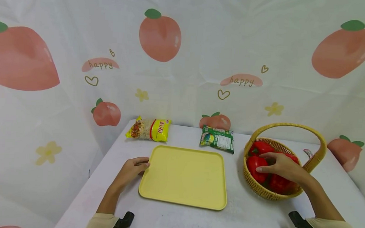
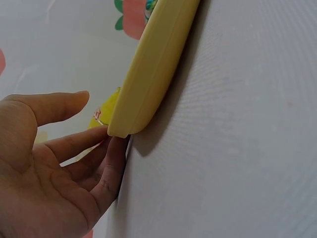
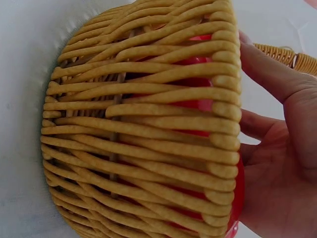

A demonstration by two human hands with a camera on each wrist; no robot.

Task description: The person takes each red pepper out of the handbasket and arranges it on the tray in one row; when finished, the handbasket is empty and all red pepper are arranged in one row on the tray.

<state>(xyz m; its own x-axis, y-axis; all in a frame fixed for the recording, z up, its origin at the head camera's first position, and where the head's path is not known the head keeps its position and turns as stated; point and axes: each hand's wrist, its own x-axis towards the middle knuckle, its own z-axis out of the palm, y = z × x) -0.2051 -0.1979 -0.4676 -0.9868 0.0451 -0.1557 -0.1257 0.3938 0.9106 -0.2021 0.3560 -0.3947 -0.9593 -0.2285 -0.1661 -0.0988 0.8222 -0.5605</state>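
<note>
The head view shows a person's two hands at work over a white counter (image 1: 177,221). The left hand (image 1: 128,171) is at the left edge of a yellow tray (image 1: 184,177), its fingers loosely extended; in the left wrist view the fingertips touch the tray's rim while the thumb stands apart from it, so nothing is gripped there. The right hand (image 1: 285,169) reaches into a woven basket (image 1: 260,189) on the right, thumb and forefinger over a red pepper (image 1: 252,164) near the basket's left side. The right wrist view hides the fingertips behind the weave, so I cannot tell whether they have closed on it. More red peppers (image 1: 278,184) fill the basket, under its arched handle (image 1: 287,124). Beyond the tray lie a yellow bag (image 1: 161,130), towards the left, and a green packet (image 1: 218,139), towards the right. A white backdrop (image 1: 186,93) printed with peaches hangs behind the counter.
</note>
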